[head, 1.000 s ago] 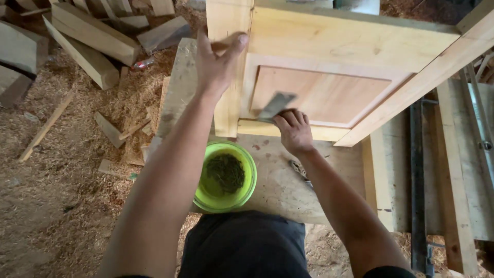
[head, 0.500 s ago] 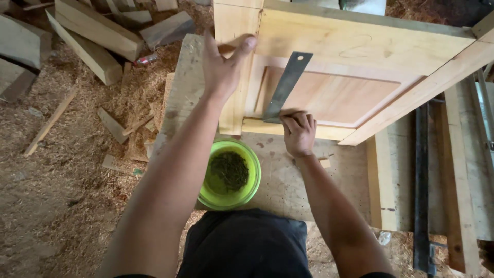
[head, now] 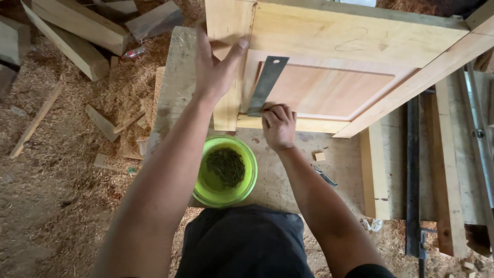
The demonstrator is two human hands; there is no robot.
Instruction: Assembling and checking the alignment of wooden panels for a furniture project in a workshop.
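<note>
Head view, left hand spread flat against the far-left stile of the wooden panel door, right hand pinching the near end of a grey metal ruler laid on the panel, green bowl of dark bits near, on the workbench.

Left hand flat on wooden door frame, right hand gripping metal ruler above green bowl.

Single head-worn view, looking steeply down from above the person's own arms. Close range: wooden panel door fills upper frame, workbench below, sawdust floor at left.
</note>
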